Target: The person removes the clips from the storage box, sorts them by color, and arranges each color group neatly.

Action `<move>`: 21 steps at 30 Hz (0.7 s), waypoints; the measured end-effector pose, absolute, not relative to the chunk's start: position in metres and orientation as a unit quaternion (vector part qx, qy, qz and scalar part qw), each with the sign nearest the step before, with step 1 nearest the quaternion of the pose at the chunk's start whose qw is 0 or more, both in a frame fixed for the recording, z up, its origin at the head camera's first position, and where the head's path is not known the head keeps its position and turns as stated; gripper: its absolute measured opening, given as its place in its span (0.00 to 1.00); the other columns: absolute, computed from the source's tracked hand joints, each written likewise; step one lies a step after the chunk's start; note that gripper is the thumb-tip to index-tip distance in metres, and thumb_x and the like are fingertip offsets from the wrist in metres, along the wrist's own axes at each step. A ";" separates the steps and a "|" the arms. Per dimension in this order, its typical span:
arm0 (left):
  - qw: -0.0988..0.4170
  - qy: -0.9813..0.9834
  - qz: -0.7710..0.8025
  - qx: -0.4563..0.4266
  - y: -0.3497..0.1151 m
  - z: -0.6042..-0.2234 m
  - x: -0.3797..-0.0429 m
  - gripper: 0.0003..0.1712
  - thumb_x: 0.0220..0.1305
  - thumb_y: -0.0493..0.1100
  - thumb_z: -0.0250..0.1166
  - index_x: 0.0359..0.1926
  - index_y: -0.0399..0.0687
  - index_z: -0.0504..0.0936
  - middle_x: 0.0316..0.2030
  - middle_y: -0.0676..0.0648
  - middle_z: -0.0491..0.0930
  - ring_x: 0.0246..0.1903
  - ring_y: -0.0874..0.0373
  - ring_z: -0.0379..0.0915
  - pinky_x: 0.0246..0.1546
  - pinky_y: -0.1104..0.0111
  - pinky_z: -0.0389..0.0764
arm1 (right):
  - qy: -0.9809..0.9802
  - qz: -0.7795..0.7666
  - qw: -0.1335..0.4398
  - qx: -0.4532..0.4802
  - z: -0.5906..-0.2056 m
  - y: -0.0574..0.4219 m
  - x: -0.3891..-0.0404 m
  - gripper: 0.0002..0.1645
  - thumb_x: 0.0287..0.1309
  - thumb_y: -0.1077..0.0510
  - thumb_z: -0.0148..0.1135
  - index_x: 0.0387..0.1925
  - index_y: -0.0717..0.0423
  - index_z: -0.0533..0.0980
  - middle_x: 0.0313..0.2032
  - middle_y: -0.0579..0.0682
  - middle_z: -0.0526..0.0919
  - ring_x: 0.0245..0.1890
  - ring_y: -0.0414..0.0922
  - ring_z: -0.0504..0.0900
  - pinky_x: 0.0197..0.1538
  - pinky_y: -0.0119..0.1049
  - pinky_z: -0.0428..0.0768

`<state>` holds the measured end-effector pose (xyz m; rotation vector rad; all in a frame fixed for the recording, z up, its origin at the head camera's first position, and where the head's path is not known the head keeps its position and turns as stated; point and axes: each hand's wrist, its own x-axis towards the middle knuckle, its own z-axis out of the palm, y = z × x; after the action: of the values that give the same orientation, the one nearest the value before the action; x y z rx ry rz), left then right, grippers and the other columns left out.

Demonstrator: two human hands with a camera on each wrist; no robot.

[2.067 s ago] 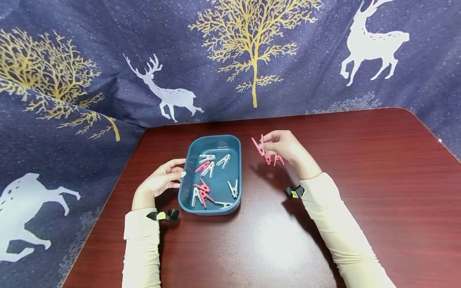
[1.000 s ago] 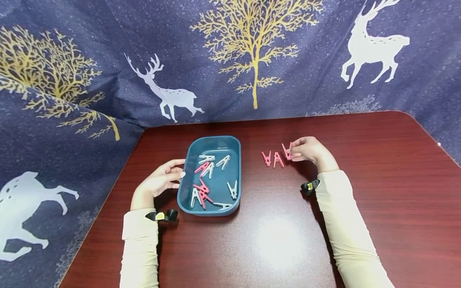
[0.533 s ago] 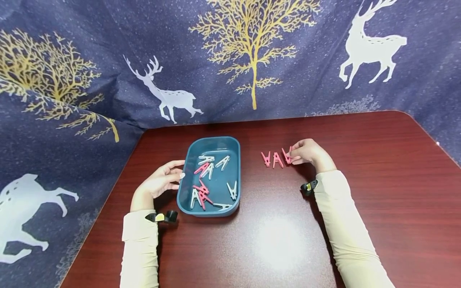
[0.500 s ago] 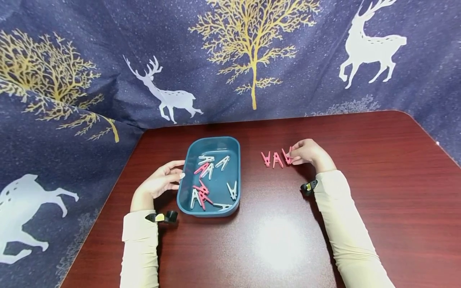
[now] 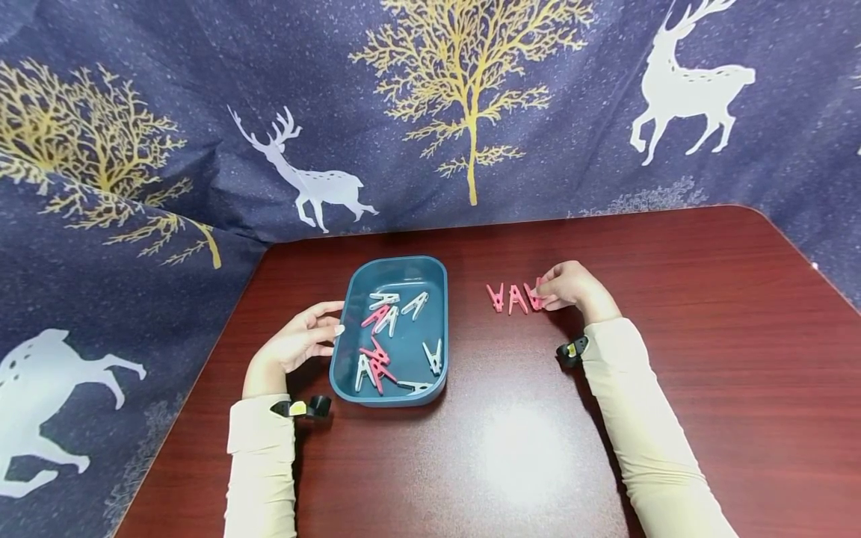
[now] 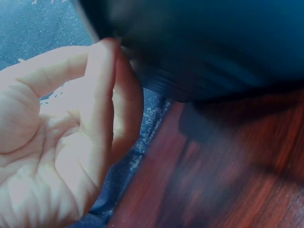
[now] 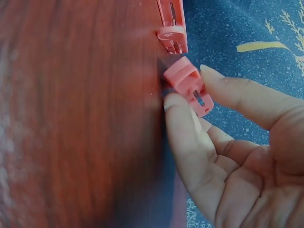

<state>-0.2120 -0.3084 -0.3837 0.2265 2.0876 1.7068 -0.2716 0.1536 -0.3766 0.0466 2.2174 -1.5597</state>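
My right hand (image 5: 570,284) pinches a pink clothespin (image 7: 187,83) between thumb and fingers, close over the table at the right end of a short row. Two more pink clothespins (image 5: 516,300) lie to its left, and one of them shows above the held one in the right wrist view. My left hand (image 5: 306,336) holds the left side of a blue plastic bin (image 5: 390,401), fingertips at its rim. In the left wrist view, its fingers (image 6: 99,90) meet the bin's dark wall. Several white clothespins (image 5: 415,305) and pink clothespins (image 5: 377,365) lie scattered inside the bin.
The glossy dark red table (image 5: 471,478) has a bright glare spot in front. A navy cloth (image 5: 551,164) with white deer and golden trees hangs behind and along the left side. Black camera straps (image 5: 570,350) sit on both wrists.
My right hand has carried a pink clothespin right, past the two others, and down to the row's right end. It then shifts slightly left. My left hand stays on the bin.
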 end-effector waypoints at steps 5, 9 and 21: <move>0.215 0.753 0.616 0.086 -0.308 -0.383 -0.212 0.31 0.69 0.33 0.52 0.69 0.35 0.53 0.40 0.53 0.80 0.39 0.63 0.79 0.40 0.66 0.81 | 0.805 -0.554 0.212 0.024 -0.378 0.154 -0.272 0.12 0.56 0.70 0.57 0.40 0.74 0.68 0.22 0.44 0.83 0.20 0.35 0.80 0.31 0.31 0.83; 0.216 0.752 0.617 0.085 -0.307 -0.382 -0.211 0.31 0.69 0.33 0.51 0.70 0.35 0.53 0.41 0.53 0.79 0.39 0.63 0.79 0.40 0.66 0.81 | 0.813 -0.543 0.208 0.031 -0.379 0.154 -0.273 0.11 0.56 0.70 0.57 0.39 0.74 0.69 0.20 0.44 0.82 0.19 0.34 0.79 0.30 0.30 0.82; 0.222 0.750 0.619 0.075 -0.307 -0.383 -0.213 0.31 0.69 0.33 0.52 0.70 0.37 0.53 0.41 0.53 0.79 0.39 0.63 0.79 0.39 0.66 0.82 | 0.849 -0.494 0.178 0.060 -0.376 0.154 -0.273 0.12 0.53 0.67 0.62 0.36 0.71 0.70 0.15 0.44 0.78 0.16 0.34 0.78 0.29 0.31 0.83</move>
<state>-0.2135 -0.3073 -0.3832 0.2059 2.0719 1.7100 -0.2729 0.1542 -0.3759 0.1693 2.4025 -1.3971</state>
